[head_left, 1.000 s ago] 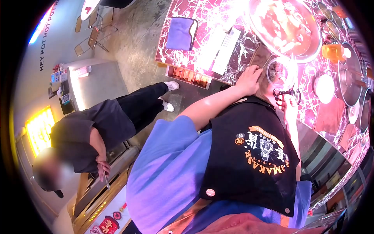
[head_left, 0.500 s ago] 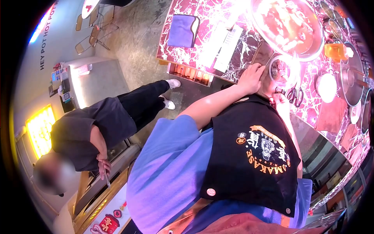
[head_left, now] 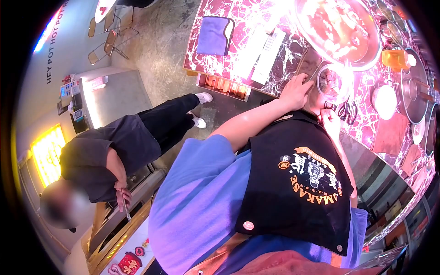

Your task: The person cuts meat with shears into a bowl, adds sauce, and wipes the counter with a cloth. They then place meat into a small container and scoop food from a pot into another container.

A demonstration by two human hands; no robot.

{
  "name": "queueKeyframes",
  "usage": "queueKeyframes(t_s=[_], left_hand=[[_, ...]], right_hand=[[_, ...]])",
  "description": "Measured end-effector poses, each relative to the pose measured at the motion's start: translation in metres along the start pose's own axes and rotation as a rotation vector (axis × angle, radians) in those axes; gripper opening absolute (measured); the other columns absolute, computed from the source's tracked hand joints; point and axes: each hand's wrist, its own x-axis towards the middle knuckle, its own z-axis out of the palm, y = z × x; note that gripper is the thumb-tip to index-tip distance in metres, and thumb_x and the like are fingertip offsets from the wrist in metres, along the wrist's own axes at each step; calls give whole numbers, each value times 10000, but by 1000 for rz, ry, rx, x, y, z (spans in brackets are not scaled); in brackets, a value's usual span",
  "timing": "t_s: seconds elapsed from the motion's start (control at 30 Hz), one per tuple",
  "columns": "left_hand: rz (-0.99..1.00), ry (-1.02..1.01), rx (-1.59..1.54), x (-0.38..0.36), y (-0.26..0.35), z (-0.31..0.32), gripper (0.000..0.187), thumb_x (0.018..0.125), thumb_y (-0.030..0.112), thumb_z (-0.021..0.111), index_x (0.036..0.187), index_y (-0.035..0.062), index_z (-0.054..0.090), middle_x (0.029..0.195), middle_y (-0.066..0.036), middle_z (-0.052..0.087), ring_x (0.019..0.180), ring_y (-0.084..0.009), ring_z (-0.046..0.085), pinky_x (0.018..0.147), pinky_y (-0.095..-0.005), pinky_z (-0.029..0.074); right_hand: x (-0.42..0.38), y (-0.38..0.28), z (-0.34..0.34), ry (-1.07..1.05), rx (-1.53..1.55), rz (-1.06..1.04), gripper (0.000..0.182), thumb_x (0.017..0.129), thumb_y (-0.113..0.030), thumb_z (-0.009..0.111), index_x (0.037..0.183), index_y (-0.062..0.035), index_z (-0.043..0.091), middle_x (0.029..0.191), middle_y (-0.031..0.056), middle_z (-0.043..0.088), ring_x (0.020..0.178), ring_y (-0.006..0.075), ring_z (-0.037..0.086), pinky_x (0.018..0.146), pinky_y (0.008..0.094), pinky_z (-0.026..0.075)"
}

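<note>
My left hand (head_left: 295, 93) rests at the edge of a brown board (head_left: 314, 64), its fingers bent and a little apart. Nothing can be made out in it. Across from it, close to my apron, my right hand (head_left: 329, 120) is closed with its fingers pinched together. What it holds, if anything, is too small to tell. Just beyond both hands stands a clear bowl (head_left: 331, 82) with dark reddish pieces in it. Dark looped handles (head_left: 350, 113), perhaps of scissors, lie beside the bowl near my right hand.
A large metal basin (head_left: 376, 55) with reddish contents stands behind the bowl. Rightward are a jar of amber liquid (head_left: 395, 59), a white bowl (head_left: 384, 101) and a pan (head_left: 415, 105). A folded purple cloth (head_left: 213, 35) lies left. A person in dark clothes (head_left: 110, 151) stands behind the counter.
The fingers of my left hand have shifted slightly and bent more. My right hand has moved only a little. The person at left has barely moved.
</note>
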Motion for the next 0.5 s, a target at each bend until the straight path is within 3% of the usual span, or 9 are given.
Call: queueKeyframes(t_s=[0.5], left_hand=[[-14,-25,8,0,0,-2,494,778,136,632,1264,97,551,1316,-170,420,1199,-346,444,1027,-439,396]], right_hand=[[0,-1,1,5,0,-33,168,969,-168,588,897,-18,609,683,7,590,578,63,525,539,214,457]])
